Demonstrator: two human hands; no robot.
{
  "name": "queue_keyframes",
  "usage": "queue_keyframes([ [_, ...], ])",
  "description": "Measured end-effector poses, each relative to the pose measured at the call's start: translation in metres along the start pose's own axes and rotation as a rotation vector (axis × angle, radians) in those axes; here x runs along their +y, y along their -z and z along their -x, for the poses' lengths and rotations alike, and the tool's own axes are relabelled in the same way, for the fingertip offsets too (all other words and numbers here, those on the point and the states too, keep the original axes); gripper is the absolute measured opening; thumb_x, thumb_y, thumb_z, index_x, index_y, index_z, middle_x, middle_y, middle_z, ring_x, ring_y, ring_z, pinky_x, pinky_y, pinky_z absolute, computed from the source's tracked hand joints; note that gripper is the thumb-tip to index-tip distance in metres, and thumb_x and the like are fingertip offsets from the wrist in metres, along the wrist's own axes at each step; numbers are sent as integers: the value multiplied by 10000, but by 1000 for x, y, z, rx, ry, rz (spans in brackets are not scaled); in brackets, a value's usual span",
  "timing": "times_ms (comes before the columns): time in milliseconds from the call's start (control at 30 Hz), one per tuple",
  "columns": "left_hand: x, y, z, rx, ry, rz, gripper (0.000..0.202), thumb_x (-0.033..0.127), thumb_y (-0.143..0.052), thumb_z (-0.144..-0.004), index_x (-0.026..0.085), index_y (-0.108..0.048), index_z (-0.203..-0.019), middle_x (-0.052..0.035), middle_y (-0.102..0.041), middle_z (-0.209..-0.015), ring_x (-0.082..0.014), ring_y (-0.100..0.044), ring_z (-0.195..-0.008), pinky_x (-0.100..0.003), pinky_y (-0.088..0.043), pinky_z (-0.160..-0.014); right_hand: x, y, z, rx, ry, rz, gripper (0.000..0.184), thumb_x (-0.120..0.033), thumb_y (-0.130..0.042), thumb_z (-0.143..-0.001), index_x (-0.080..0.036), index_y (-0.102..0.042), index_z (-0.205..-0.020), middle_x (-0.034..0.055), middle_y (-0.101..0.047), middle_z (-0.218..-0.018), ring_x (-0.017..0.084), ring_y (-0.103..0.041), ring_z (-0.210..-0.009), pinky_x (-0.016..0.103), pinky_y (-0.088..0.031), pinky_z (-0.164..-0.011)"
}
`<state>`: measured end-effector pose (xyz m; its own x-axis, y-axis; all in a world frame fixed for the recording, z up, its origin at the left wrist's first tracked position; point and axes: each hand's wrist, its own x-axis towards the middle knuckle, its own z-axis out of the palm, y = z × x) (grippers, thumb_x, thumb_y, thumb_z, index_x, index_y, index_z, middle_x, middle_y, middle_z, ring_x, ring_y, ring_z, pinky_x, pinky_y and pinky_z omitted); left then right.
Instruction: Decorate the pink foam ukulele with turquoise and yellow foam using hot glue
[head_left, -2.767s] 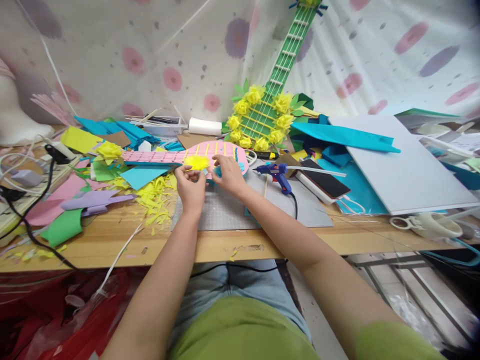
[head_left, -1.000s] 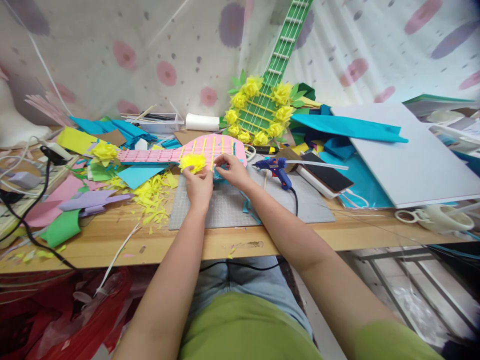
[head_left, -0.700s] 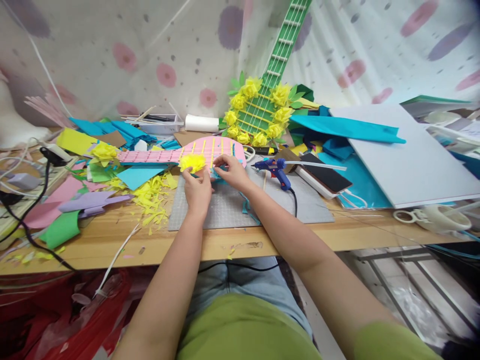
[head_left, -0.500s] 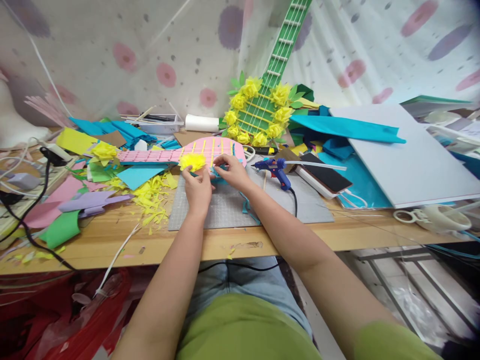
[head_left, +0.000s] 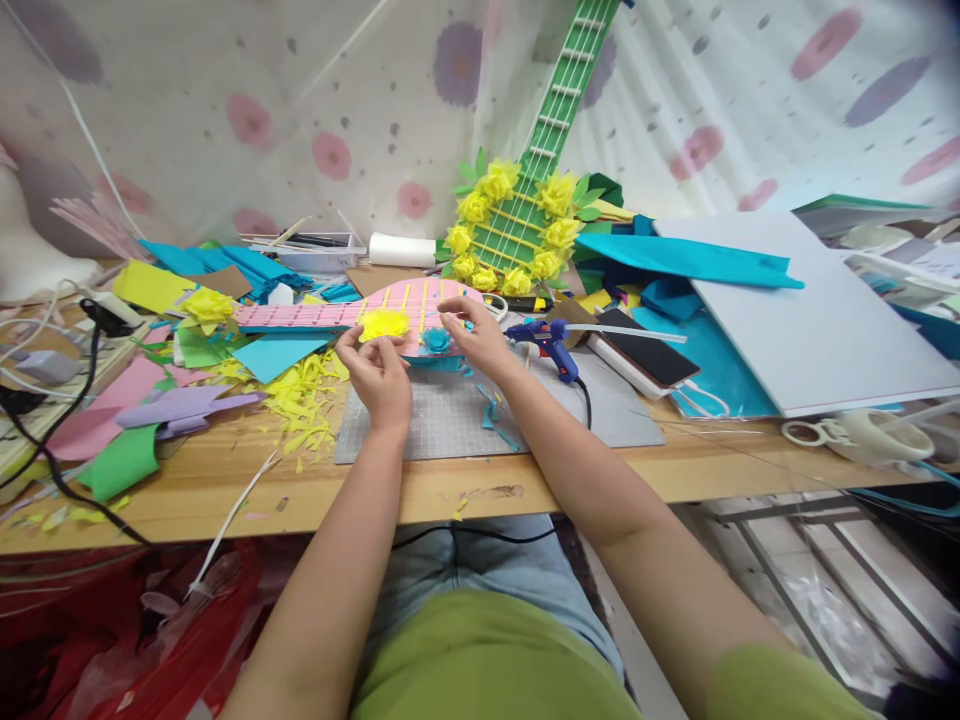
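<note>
A pink paper guitar (head_left: 345,312) with yellow strips and a blue side lies across the grey cutting mat (head_left: 405,425). On its body sit a yellow paper flower (head_left: 384,323) and a small blue paper flower (head_left: 436,340). My left hand (head_left: 377,380) is at the front edge of the yellow flower, fingers apart; whether they touch it I cannot tell. Just right of the blue flower, my right hand (head_left: 478,338) hovers over the guitar body with bent, parted fingers and nothing in them.
A blue glue gun (head_left: 551,343) lies right of my right hand, beside a phone (head_left: 646,345). Behind stands a green guitar (head_left: 517,225) ringed with yellow flowers. Yellow paper scraps (head_left: 304,395) cover the left side; a white board (head_left: 832,330) leans at right.
Both hands have drawn back from the middle of the guitar body, the left one leftward and the right one rightward. My right fingers have come off the blue flower, which now shows fully.
</note>
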<state>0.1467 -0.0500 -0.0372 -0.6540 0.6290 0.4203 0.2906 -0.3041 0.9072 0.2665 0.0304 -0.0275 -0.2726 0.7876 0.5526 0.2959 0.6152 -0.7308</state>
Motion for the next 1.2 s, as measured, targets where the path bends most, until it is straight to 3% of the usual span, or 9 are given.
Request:
queue_keyframes([
  [100,-2,4,-2,-72,-137,-113,295,122,-394,-812,222,-364,-1088,-23,-658,-879,-129,-648,-866,-266,-474,-771,1,12,-2,27,-18,-15,144,-260,-491,-804,-214,-588,-900,43,-659,-981,168,-595,-939,348,-465,-872],
  [267,0,18,-22,-326,-428,-371,503,66,-501,-679,222,-405,-1147,-47,-647,-977,-207,-580,-1058,-378,-374,-977,9,33,10,23,-1,49,142,-241,-509,-777,-216,-586,-893,46,-656,-938,175,-599,-891,357,-472,-843],
  [400,-1,28,-44,-567,-628,-594,615,168,-625,-658,208,-396,-1228,-71,-614,-1048,-267,-516,-1095,-434,-310,-993,16,39,25,30,16,123,159,-235,-512,-767,-213,-591,-903,58,-647,-924,191,-590,-875,375,-465,-833],
  [500,-7,27,-51,-671,-695,-713,700,215,-684,-636,189,-387,-1269,-98,-585,-1109,-293,-486,-1108,-442,-303,-981,18,37,30,36,27,141,172,-238,-512,-765,-206,-592,-914,68,-643,-941,195,-583,-873,377,-460,-837],
  [633,-10,18,-55,-678,-737,-795,762,218,-712,-631,164,-369,-1309,-137,-546,-1192,-310,-454,-1150,-444,-284,-990,20,35,32,41,20,174,192,-225,-523,-753,-207,-595,-930,66,-643,-930,198,-575,-862,382,-454,-836],
  [900,-3,7,-62,-618,-707,-733,658,174,-623,-678,190,-395,-1295,-102,-592,-1113,-281,-493,-1082,-427,-291,-966,20,39,36,57,-34,161,217,-192,-507,-751,-195,-598,-948,64,-641,-951,178,-582,-834,355,-458,-825],
  [1067,-6,9,-57,-695,-838,-758,589,153,-552,-723,198,-408,-1292,-108,-572,-1157,-280,-471,-1136,-456,-259,-1006,21,39,36,51,-38,169,185,-197,-510,-752,-190,-595,-917,60,-645,-922,172,-581,-806,349,-464,-807],
  [1200,-9,13,-55,-718,-858,-739,665,255,-643,-703,201,-382,-1312,-126,-550,-1206,-301,-456,-1169,-472,-252,-1022,23,38,35,42,-47,176,178,-197,-510,-751,-188,-594,-907,63,-642,-928,166,-579,-783,344,-471,-791],
])
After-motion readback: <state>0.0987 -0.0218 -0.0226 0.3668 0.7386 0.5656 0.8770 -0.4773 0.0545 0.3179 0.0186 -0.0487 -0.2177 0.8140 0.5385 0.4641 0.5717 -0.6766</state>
